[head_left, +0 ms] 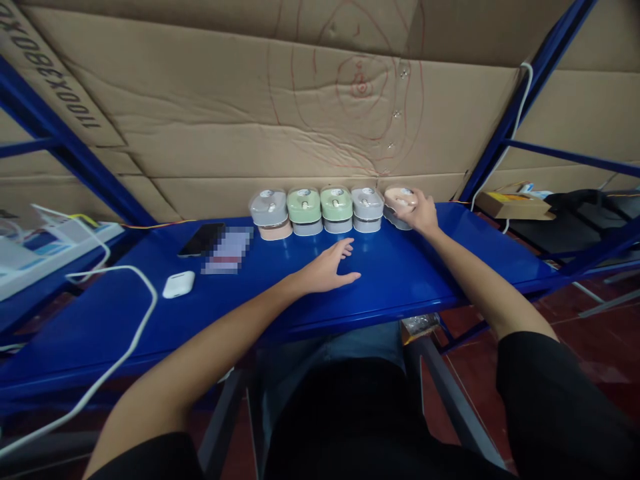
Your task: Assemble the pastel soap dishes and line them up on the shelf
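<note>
Several stacks of small rounded boxes with clear tops stand in a row along the back of the blue table [390,280], two boxes to a stack. From the left, a grey box [269,208] is on a peach one, green boxes [303,205] top two stacks, and another grey box [367,201] follows. At the row's right end, my right hand [424,212] has its fingers round a peach box [400,197] atop a grey box [399,222]; part of that stack is hidden. My left hand [327,268] hovers in front of the row, fingers apart, holding nothing.
At left lie a dark phone [201,239], a blurred-out flat item [229,251] and a white earbud case [179,285]. A white cable [143,320] loops over the left side. Cardboard [210,107] backs the table, with blue frame posts [520,100] at both sides.
</note>
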Demonstrator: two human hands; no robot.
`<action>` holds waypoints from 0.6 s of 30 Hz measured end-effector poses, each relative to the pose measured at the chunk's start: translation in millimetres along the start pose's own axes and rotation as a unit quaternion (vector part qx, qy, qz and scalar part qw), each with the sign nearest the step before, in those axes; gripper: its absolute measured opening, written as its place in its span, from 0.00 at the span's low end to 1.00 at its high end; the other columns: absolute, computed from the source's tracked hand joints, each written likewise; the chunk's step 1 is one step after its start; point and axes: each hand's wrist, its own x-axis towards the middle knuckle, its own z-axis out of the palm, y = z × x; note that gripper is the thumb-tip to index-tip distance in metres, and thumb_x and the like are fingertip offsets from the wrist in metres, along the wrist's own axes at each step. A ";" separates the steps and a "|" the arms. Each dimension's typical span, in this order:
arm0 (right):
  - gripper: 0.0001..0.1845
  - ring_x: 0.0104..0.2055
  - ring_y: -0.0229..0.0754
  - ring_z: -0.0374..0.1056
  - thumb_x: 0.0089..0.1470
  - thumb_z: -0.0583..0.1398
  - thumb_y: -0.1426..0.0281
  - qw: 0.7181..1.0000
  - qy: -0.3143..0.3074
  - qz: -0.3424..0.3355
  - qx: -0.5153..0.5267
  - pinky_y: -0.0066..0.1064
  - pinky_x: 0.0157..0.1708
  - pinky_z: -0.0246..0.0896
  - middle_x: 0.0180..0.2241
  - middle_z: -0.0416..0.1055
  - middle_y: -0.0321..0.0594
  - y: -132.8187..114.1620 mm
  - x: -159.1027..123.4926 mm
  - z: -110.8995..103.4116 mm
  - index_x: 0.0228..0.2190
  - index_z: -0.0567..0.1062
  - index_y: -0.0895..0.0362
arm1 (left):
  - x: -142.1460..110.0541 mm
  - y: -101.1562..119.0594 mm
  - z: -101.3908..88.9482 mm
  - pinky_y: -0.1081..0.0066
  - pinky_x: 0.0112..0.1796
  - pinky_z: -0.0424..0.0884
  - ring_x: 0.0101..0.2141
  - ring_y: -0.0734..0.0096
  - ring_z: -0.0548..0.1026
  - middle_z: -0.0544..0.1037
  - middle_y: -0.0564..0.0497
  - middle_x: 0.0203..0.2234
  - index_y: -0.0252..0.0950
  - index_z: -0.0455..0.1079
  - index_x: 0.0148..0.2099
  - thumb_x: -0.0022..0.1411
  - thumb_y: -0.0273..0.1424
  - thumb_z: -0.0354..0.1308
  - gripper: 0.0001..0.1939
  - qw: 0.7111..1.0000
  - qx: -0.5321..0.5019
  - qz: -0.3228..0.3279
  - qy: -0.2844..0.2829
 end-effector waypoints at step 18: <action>0.75 0.73 0.86 0.71 0.44 0.80 0.58 0.997 -0.050 -0.035 0.049 0.75 0.71 0.70 0.72 0.66 0.75 -8.8 0.5 24.2 0.83 0.55 0.62 | -2.5 3.2 -6.0 0.39 0.71 0.77 0.71 0.36 0.79 0.73 0.31 0.76 0.40 0.60 0.84 0.70 0.51 0.73 0.50 1.000 0.014 0.000 -0.025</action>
